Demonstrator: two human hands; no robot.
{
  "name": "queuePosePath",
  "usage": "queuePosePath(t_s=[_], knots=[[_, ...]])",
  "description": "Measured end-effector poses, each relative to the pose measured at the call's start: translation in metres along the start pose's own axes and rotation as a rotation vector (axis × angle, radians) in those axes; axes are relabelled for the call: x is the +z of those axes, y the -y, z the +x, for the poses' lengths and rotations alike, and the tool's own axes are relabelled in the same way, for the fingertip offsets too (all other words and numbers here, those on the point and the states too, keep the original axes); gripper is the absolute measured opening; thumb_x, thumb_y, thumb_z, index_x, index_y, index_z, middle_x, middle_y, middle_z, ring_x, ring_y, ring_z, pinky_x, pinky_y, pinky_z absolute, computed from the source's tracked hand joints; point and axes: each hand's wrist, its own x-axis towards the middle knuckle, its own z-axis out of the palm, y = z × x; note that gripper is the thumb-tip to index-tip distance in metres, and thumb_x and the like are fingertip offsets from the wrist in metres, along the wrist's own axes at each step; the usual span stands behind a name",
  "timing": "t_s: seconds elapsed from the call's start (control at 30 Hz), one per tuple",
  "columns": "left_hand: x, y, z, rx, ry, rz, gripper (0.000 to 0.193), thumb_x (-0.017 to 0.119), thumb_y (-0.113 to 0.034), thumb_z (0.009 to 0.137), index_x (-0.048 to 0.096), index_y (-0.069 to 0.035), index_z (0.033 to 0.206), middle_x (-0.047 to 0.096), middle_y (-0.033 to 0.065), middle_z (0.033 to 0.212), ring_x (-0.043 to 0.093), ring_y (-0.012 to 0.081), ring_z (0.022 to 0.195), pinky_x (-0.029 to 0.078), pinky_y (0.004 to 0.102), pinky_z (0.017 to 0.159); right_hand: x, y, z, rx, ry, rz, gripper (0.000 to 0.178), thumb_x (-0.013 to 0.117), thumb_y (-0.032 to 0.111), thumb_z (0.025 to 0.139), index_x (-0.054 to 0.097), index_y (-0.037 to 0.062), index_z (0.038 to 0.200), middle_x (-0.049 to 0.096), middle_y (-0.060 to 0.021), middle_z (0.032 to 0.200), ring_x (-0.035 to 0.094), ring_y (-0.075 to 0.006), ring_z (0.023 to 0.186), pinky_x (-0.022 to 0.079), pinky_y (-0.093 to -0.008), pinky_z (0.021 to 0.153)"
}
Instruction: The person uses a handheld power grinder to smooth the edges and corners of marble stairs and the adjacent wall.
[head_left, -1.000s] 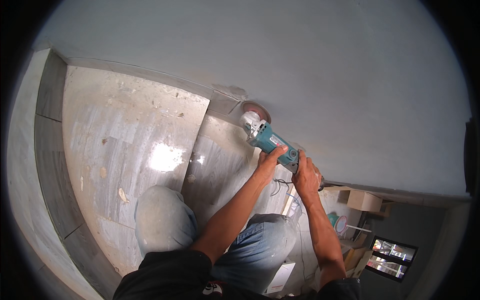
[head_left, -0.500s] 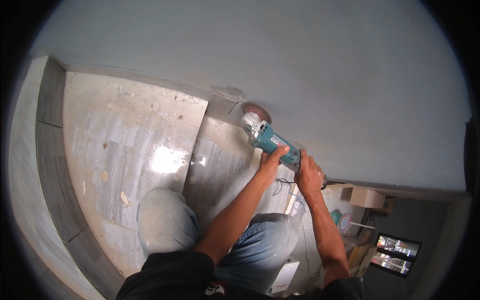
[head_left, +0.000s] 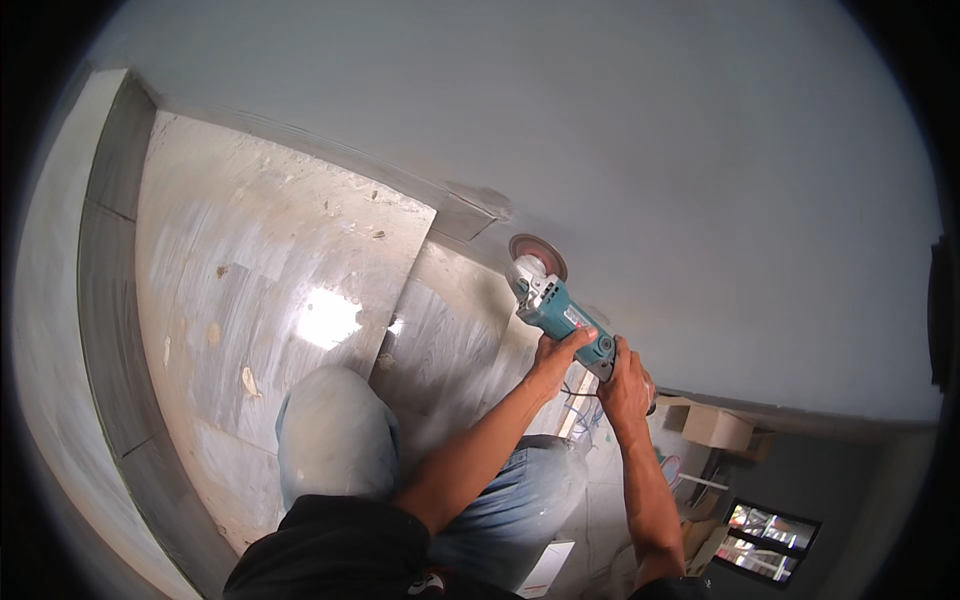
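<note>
A teal angle grinder [head_left: 566, 312] with a silver head is held in both my hands, its reddish-brown disc [head_left: 541, 256] at the base of the grey wall [head_left: 640, 170]. Closed round the underside of its body is my left hand [head_left: 558, 360], thumb lying along the casing. My right hand [head_left: 627, 385] grips the rear end. Whether the disc touches the wall I cannot tell. Just left of the disc, the grey skirting tile [head_left: 465, 215] ends beside a rough, stained patch of wall.
Dusty wood-look tiles [head_left: 240, 290] form a raised step on the left, with a lower floor [head_left: 440, 340] beside it. A skirting [head_left: 110, 310] runs along the left side. Cardboard boxes [head_left: 717, 427] stand at the lower right, near a window [head_left: 768, 540]. A cable hangs behind the grinder.
In the picture, the grinder and both hands have shifted slightly right and down. The view has tilted a little, and the disc appears farther from the skirting tile's end.
</note>
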Motion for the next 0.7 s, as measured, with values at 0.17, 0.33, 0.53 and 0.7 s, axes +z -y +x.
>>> queuePosePath(t_s=[0.17,0.33,0.53,0.7], knots=[[0.015,-0.011,-0.010,0.076,0.023,-0.105,0.040,0.076,-0.028,0.081,0.059,-0.005,0.108,0.062,0.0049,0.103,0.058,0.0163,0.102,0.044,0.0360,0.095,-0.031,0.007,0.007,-0.028,0.045,-0.034,0.066,0.070,0.004,0.073,0.047,0.0112,0.135,0.064,-0.0158,0.103,0.067,-0.0395,0.089,0.053,-0.0494,0.077],[0.025,-0.033,-0.022,0.126,0.078,-0.142,0.040,0.079,-0.030,0.079,0.060,-0.006,0.106,0.061,0.0029,0.102,0.057,0.0138,0.101,0.042,0.0334,0.095,-0.055,0.024,0.010,-0.075,-0.046,-0.083,0.065,0.070,0.003,0.071,0.050,0.0095,0.132,0.063,-0.0152,0.099,0.067,-0.0381,0.087,0.054,-0.0477,0.076],[0.027,-0.049,-0.038,0.107,0.077,-0.242,0.039,0.081,-0.029,0.078,0.061,-0.008,0.103,0.061,0.0016,0.100,0.056,0.0129,0.098,0.041,0.0348,0.096,-0.076,0.043,0.005,-0.084,-0.043,-0.106,0.068,0.070,0.002,0.071,0.047,0.0088,0.134,0.064,-0.0160,0.106,0.066,-0.0393,0.093,0.054,-0.0484,0.079],[0.023,-0.045,-0.040,0.089,0.137,-0.254,0.042,0.082,-0.031,0.077,0.061,-0.008,0.105,0.061,0.0022,0.101,0.056,0.0129,0.099,0.042,0.0348,0.094,-0.073,0.043,-0.002,-0.050,-0.027,-0.128,0.068,0.069,0.002,0.072,0.046,0.0089,0.135,0.064,-0.0170,0.111,0.066,-0.0398,0.095,0.053,-0.0490,0.080]])
